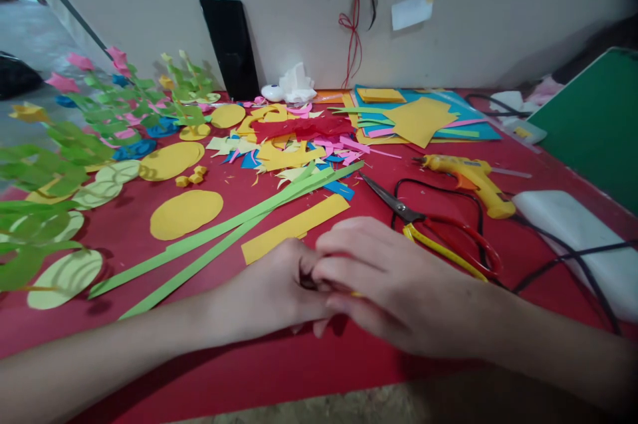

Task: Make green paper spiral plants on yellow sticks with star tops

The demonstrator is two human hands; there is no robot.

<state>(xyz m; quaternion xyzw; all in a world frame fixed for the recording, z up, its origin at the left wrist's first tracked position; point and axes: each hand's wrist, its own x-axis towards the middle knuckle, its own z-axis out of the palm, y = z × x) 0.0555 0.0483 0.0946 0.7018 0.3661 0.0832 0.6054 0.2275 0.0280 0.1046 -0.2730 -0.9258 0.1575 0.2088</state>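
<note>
My left hand [284,284] and my right hand [383,284] meet over the front of the red table, fingers curled and pressed together. A sliver of yellow paper [356,294] shows between the fingers of my right hand; the rest of it is hidden. What the left fingertips pinch is also covered. Just beyond the hands lies a flat yellow paper strip [294,228]. Long green paper strips [224,231] stretch out to the left. Close to my right hand rest scissors [409,211] with red handles, partly opened, beside a yellow tape measure [438,250].
A yellow glue gun [468,178] with a black cord lies at the right, near a white block [573,244]. Paper scraps [294,138] are heaped mid-table. Green paper plants [64,151] stand at the left, yellow discs [187,214] beside them. A black phone [230,48] leans on the wall.
</note>
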